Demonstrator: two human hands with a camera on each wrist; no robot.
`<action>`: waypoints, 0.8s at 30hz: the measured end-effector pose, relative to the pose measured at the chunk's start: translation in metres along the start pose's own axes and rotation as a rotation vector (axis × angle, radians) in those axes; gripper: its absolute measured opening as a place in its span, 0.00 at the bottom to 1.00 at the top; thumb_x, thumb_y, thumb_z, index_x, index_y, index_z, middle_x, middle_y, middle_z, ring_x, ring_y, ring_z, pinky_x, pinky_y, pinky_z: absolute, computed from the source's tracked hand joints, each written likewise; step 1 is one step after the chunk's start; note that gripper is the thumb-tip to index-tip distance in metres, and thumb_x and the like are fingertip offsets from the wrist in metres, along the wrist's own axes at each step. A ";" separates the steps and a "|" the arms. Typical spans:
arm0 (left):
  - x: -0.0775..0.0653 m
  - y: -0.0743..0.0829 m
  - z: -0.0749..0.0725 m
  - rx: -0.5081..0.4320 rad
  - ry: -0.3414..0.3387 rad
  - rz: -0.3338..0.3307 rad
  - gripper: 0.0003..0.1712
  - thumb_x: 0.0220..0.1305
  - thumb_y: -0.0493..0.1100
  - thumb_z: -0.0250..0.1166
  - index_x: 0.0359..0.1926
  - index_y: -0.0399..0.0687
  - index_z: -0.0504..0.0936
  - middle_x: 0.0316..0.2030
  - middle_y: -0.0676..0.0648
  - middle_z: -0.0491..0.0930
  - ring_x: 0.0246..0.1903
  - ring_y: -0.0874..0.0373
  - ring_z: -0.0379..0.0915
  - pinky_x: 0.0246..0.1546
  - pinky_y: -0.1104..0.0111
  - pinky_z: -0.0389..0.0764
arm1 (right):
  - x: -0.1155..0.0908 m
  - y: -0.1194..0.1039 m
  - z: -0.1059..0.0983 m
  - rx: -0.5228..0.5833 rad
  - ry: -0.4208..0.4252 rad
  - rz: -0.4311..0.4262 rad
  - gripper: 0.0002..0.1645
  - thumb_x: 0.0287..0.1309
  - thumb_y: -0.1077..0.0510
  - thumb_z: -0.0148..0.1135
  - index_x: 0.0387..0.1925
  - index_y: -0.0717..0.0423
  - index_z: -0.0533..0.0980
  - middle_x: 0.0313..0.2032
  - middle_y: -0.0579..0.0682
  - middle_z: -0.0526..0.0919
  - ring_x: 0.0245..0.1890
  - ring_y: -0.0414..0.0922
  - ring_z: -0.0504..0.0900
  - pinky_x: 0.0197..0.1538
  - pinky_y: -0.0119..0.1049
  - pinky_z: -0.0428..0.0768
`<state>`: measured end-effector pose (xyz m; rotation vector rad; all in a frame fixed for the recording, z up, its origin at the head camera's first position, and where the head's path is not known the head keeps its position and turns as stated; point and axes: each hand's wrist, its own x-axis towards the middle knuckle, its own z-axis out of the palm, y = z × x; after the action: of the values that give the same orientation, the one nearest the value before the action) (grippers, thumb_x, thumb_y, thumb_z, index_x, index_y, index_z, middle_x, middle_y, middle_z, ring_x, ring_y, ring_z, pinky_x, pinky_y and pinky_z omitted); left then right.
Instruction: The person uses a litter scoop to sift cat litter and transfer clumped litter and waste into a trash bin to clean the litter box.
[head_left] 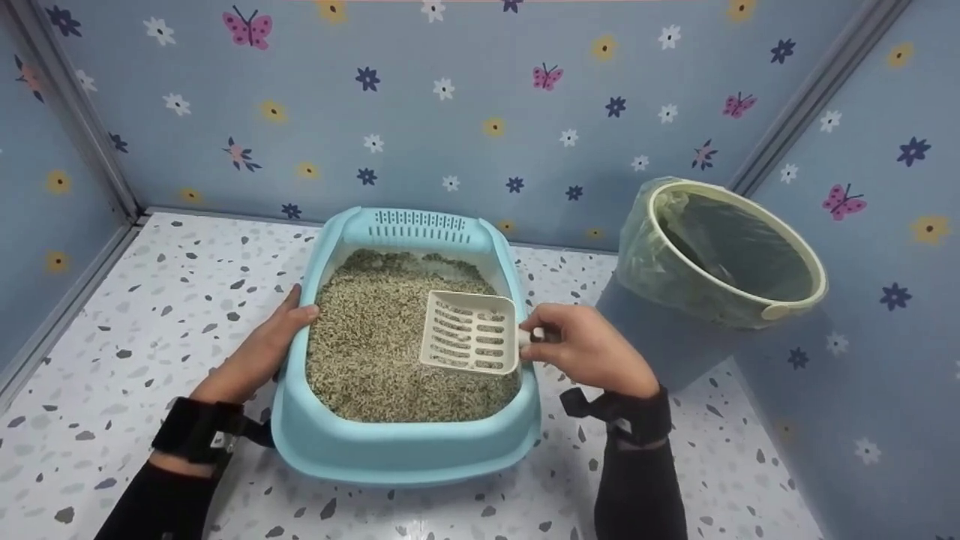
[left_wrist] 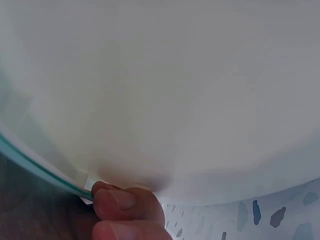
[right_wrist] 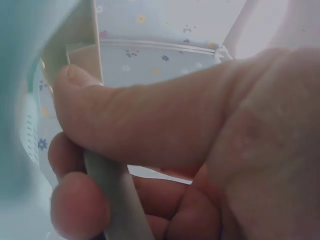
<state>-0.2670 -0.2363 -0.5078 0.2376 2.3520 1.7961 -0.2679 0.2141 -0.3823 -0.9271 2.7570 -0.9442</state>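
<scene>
A light blue litter box (head_left: 405, 450) filled with grain-like litter (head_left: 375, 345) stands on the floor. My left hand (head_left: 262, 345) grips its left side, the thumb over the rim. In the left wrist view, curled fingertips (left_wrist: 127, 205) press against the outside of the box wall (left_wrist: 200, 100). My right hand (head_left: 589, 345) holds a cream slotted litter scoop (head_left: 472, 337) by its handle, near the box's right rim. The scoop's head is over the litter; whether it touches cannot be told. In the right wrist view, the thumb (right_wrist: 135, 120) lies along the handle (right_wrist: 120, 200) with fingers curled round it.
A bin (head_left: 802, 289) with a cream rim and a pale green bag liner stands at the right. Blue walls (head_left: 420, 112) with flowers and butterflies enclose the back and both sides. The floor (head_left: 150, 322) is white with speckles.
</scene>
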 end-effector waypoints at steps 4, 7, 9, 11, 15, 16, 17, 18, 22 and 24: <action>0.000 0.001 0.000 0.004 -0.004 -0.005 0.54 0.86 0.69 0.45 0.90 0.50 0.26 0.88 0.35 0.22 0.85 0.25 0.29 0.79 0.24 0.42 | -0.005 0.001 -0.005 -0.006 0.007 0.033 0.09 0.64 0.61 0.81 0.44 0.52 0.89 0.29 0.41 0.84 0.29 0.41 0.80 0.34 0.37 0.80; -0.001 0.001 0.000 0.007 0.000 -0.016 0.54 0.85 0.69 0.45 0.90 0.51 0.25 0.88 0.36 0.22 0.86 0.27 0.28 0.79 0.25 0.41 | 0.001 -0.003 0.000 -0.004 -0.036 0.020 0.08 0.68 0.57 0.79 0.47 0.52 0.88 0.32 0.41 0.85 0.30 0.41 0.81 0.35 0.38 0.82; 0.001 0.002 0.000 0.007 -0.003 -0.009 0.54 0.86 0.68 0.45 0.90 0.50 0.26 0.88 0.36 0.22 0.86 0.27 0.28 0.80 0.26 0.41 | 0.003 -0.005 0.002 -0.006 -0.043 0.011 0.09 0.70 0.55 0.78 0.48 0.51 0.88 0.33 0.40 0.86 0.31 0.40 0.82 0.36 0.39 0.83; 0.002 0.000 0.001 0.007 -0.006 0.000 0.54 0.86 0.68 0.45 0.90 0.50 0.26 0.88 0.35 0.22 0.86 0.26 0.29 0.79 0.26 0.42 | 0.003 -0.005 0.002 -0.011 -0.029 0.008 0.08 0.69 0.56 0.78 0.46 0.51 0.88 0.32 0.40 0.85 0.30 0.40 0.81 0.36 0.39 0.82; 0.001 -0.001 0.001 -0.011 -0.007 -0.002 0.54 0.86 0.68 0.46 0.90 0.50 0.25 0.88 0.36 0.21 0.86 0.27 0.27 0.80 0.26 0.40 | -0.003 -0.002 -0.001 -0.034 0.027 0.028 0.06 0.67 0.59 0.79 0.43 0.51 0.88 0.28 0.40 0.81 0.27 0.40 0.78 0.33 0.37 0.79; 0.001 -0.002 0.001 -0.020 -0.007 -0.002 0.54 0.86 0.67 0.46 0.90 0.50 0.25 0.89 0.37 0.21 0.86 0.28 0.26 0.80 0.27 0.39 | -0.002 -0.002 -0.001 -0.034 0.025 0.023 0.06 0.67 0.59 0.79 0.43 0.51 0.88 0.28 0.40 0.81 0.27 0.40 0.77 0.33 0.37 0.79; 0.001 -0.002 0.001 -0.028 -0.008 0.000 0.54 0.86 0.67 0.46 0.90 0.51 0.25 0.89 0.37 0.21 0.86 0.29 0.26 0.80 0.27 0.38 | -0.001 -0.002 0.000 -0.037 0.023 0.021 0.06 0.68 0.58 0.79 0.43 0.50 0.88 0.27 0.40 0.80 0.27 0.40 0.77 0.33 0.37 0.78; 0.001 -0.002 0.001 -0.034 -0.010 0.003 0.54 0.86 0.67 0.46 0.90 0.51 0.25 0.88 0.37 0.21 0.86 0.30 0.25 0.80 0.28 0.37 | 0.000 -0.002 0.000 -0.036 0.021 0.015 0.06 0.69 0.57 0.78 0.43 0.50 0.88 0.27 0.40 0.80 0.27 0.40 0.77 0.33 0.37 0.78; 0.002 -0.002 0.002 -0.039 -0.008 0.032 0.53 0.87 0.65 0.46 0.90 0.50 0.25 0.88 0.36 0.21 0.86 0.28 0.26 0.80 0.27 0.37 | 0.004 -0.003 0.003 -0.028 0.026 0.027 0.05 0.68 0.56 0.79 0.42 0.49 0.88 0.26 0.40 0.79 0.27 0.40 0.76 0.32 0.37 0.77; 0.002 -0.002 0.002 -0.033 0.000 0.040 0.53 0.87 0.65 0.46 0.90 0.49 0.26 0.88 0.35 0.22 0.86 0.27 0.27 0.80 0.26 0.38 | 0.004 -0.002 0.003 -0.032 0.036 0.038 0.05 0.68 0.57 0.79 0.42 0.49 0.88 0.27 0.40 0.80 0.27 0.41 0.77 0.32 0.37 0.77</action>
<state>-0.2685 -0.2347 -0.5102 0.2818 2.3321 1.8511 -0.2692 0.2088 -0.3835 -0.8677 2.8168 -0.9222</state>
